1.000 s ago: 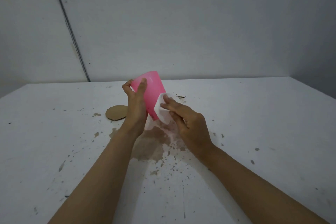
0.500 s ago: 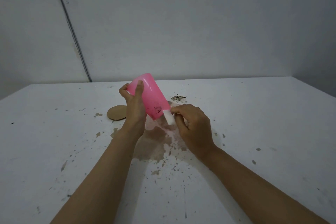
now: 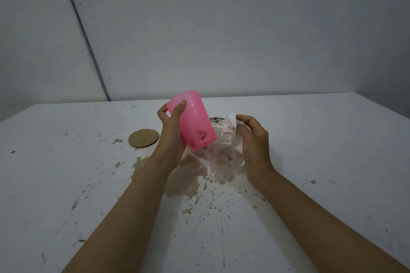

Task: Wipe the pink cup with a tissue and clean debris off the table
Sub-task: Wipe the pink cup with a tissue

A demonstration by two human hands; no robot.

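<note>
White, scuffed tabletop (image 3: 332, 139) against a plain grey wall fills the view, and above it the translucent pink plastic cup (image 3: 193, 121) is held off the surface, tilted. Its long axis slants from the upper end by the left fingertips down to the lower end, which points toward the right hand. The left hand (image 3: 172, 131) grips it, thumb on the near wall and fingers curled behind. Dark specks (image 3: 200, 135) cling near the lower end, on the side facing the right hand (image 3: 253, 139), which pinches a crumpled white tissue (image 3: 229, 127) just beside that end, seemingly not touching. Nothing stands between them. Below both hands spreads a brown wet stain (image 3: 190, 173) with scattered crumbs. A round cardboard disc (image 3: 143, 138) lies left of the left hand, and a dark debris pile (image 3: 216, 119) lies beyond the cup.
</note>
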